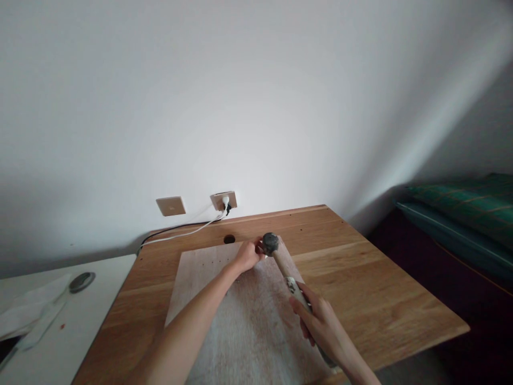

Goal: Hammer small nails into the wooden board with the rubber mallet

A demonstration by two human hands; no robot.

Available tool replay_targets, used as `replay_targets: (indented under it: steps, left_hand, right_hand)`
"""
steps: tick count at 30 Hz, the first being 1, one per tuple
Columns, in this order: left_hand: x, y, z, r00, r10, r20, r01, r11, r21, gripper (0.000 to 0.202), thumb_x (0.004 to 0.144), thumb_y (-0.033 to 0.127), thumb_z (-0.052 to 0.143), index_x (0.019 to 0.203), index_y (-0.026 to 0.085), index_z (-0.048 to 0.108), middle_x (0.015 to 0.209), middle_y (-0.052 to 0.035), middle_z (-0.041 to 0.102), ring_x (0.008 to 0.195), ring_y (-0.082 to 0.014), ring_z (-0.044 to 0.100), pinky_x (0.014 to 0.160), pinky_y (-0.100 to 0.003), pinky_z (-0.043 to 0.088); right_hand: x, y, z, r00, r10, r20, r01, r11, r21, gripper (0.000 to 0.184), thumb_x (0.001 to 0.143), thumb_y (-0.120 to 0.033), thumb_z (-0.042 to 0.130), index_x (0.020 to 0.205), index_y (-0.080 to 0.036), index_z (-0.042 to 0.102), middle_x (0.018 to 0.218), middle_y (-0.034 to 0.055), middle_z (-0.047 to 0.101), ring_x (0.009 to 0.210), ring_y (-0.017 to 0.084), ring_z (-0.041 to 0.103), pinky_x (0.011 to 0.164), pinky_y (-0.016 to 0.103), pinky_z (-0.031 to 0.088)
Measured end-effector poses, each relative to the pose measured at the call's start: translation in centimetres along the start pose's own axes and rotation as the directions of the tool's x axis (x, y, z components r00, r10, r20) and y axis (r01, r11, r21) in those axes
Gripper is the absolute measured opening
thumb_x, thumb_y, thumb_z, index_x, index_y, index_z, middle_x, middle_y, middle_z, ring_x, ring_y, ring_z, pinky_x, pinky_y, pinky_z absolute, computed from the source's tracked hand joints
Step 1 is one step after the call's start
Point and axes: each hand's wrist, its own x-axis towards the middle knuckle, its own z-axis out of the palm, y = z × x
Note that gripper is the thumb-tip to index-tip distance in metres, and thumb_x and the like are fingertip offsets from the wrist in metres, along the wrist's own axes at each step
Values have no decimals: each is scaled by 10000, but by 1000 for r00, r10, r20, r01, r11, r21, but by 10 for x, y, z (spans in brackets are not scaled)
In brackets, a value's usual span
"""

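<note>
My right hand [320, 326] is wrapped round the pale wooden handle of a hammer [282, 262]. The hammer's dark metal head points away from me, over the far part of a light board [224, 315] on the wooden table [360, 272]. My left hand [248, 254] is stretched forward with its fingers pinched together right beside the hammer head. What it pinches is too small to make out. Several tiny dark dots mark the board near that hand.
A round cable hole [229, 239] sits in the table behind the board. Two wall sockets [223, 200] with white and black cables are at the wall. A white surface [60, 321] with a round lid lies left. A bed with green bedding [465, 208] is at right.
</note>
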Motion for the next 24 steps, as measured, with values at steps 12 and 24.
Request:
replay_targets:
  steps: [12,24]
  left_hand:
    - [0,-7,6,1000,4,30,-2,999,-53,490,699,14,623,1153,158,737,936,-37,808,728,-136,692,699,-223,526]
    - [-35,6,-66,968,80,237,-111,987,119,387,652,34,677,1001,188,745,963,-48,782,857,-195,711,790,-258,528]
  right_hand:
    - [1,-6,-4,999,33,-38,-33,999,-3,696,904,-664,474,1298,-100,580,421,-96,515,324,127,479,348,204,366]
    - [-25,10,-10,990,126,-67,-127,992,-9,870,877,-680,464,1444,-21,489,436,-93,497,350,149,491,356,227,390]
